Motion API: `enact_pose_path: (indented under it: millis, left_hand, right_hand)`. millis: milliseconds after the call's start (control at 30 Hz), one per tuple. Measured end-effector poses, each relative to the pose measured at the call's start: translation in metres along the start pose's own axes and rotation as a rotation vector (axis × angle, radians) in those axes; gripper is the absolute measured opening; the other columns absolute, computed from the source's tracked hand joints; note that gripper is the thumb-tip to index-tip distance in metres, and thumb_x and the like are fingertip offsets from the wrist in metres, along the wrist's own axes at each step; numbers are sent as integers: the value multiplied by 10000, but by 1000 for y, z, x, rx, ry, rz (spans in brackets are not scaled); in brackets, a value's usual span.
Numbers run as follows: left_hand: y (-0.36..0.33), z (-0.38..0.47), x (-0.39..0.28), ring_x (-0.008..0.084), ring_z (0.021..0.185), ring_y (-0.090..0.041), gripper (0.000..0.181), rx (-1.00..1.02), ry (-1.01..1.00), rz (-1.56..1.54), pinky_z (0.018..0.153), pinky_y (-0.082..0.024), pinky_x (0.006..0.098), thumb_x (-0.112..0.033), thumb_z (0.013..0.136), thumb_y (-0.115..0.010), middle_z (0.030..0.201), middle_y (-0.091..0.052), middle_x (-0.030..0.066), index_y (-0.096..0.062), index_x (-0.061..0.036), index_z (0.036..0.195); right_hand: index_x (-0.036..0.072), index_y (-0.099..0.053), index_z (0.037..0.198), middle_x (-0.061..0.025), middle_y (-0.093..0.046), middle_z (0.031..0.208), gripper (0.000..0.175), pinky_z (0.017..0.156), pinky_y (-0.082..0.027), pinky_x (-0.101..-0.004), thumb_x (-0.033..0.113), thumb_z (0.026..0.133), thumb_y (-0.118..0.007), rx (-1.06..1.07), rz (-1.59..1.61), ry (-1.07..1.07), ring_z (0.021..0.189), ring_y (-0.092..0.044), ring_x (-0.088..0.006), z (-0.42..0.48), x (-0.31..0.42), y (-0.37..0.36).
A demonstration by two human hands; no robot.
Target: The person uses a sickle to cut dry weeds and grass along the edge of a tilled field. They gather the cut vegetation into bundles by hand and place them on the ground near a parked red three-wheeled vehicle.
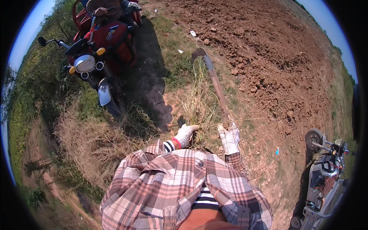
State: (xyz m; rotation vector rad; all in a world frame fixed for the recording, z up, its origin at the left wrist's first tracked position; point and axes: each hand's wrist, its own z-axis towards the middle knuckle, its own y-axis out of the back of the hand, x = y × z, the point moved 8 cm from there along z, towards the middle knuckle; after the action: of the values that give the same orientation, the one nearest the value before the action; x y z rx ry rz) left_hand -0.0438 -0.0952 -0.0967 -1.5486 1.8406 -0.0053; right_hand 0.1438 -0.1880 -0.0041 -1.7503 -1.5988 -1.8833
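My left hand, in a white knit glove with a red band at the wrist, is closed round the lower end of a bunch of dry and green grass. The stalks reach away from me over the ground. My right hand, also gloved, grips the wooden handle of a sickle. Its dark curved blade lies at the far end, hooked to the left over the tips of the grass. A long thin stalk runs to the right from near my right hand.
A red motor tricycle with a person seated on it stands at the upper left. Ploughed soil spreads at the upper right. A heap of dry grass lies at left. Another motorized vehicle stands at the lower right.
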Motion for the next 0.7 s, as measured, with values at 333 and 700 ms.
enact_pose_path:
  millis: [333,700]
  left_hand:
    - [-2,-11,-19,154,528,-550,186,-25,-80,-19,449,-450,297,-145,776,-688,701,-591,58,-588,-22,876]
    - [16,0,-7,193,552,-586,83,-53,59,-218,505,-513,349,-118,817,-646,694,-593,49,-594,-54,825]
  right_hand:
    - [1,-453,1297,-71,-625,882,592,543,-499,-262,191,800,-713,29,308,-23,625,-569,-113,-6,30,21]
    - [-38,-480,1235,-118,-650,901,526,506,-484,-271,162,801,-701,-95,190,-147,643,-613,-154,1,-64,52]
